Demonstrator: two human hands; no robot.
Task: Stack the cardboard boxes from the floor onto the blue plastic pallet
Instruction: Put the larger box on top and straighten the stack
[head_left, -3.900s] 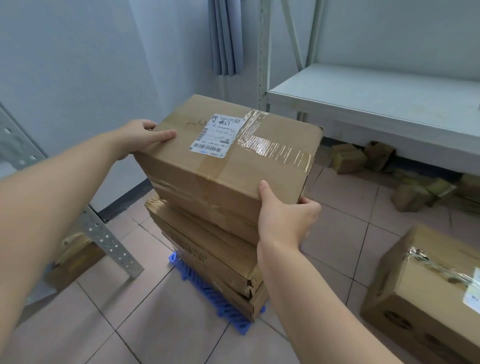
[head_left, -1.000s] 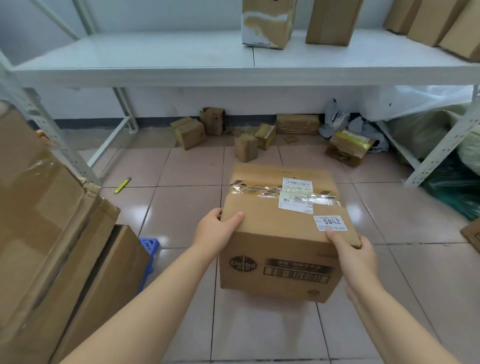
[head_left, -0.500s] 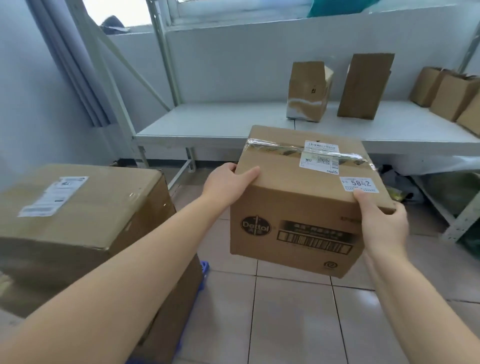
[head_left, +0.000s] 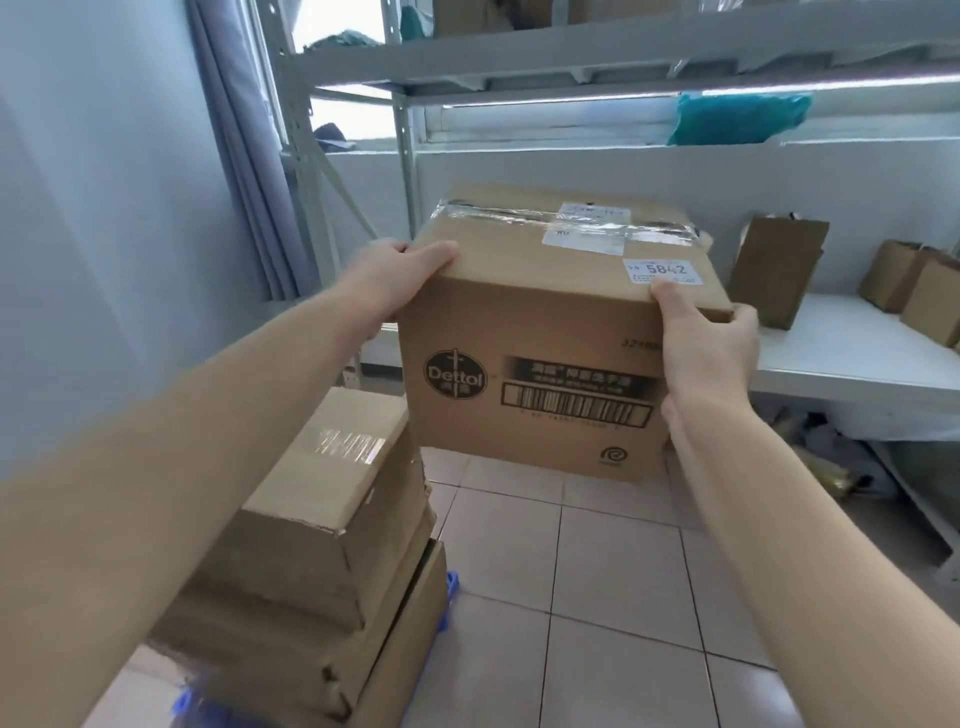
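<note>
Two hands, left hand (head_left: 400, 280) and right hand (head_left: 709, 343), are clasping the brown taped cardboard box (head_left: 550, 343) at opposite top corners, in the air beside the stacked boxes (head_left: 322, 519) on the blue plastic pallet (head_left: 451, 582); it looks stiff, moderately heavy.

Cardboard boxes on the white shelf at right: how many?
3 visible: a tall brown cardboard box standing just right of the held Dettol carton, and two smaller brown boxes at the frame's right edge. More may be cut off or hidden behind the carton.

left hand (head_left: 387, 283) bare | right hand (head_left: 709, 345) bare | forearms unsleeved | no gloves
</note>
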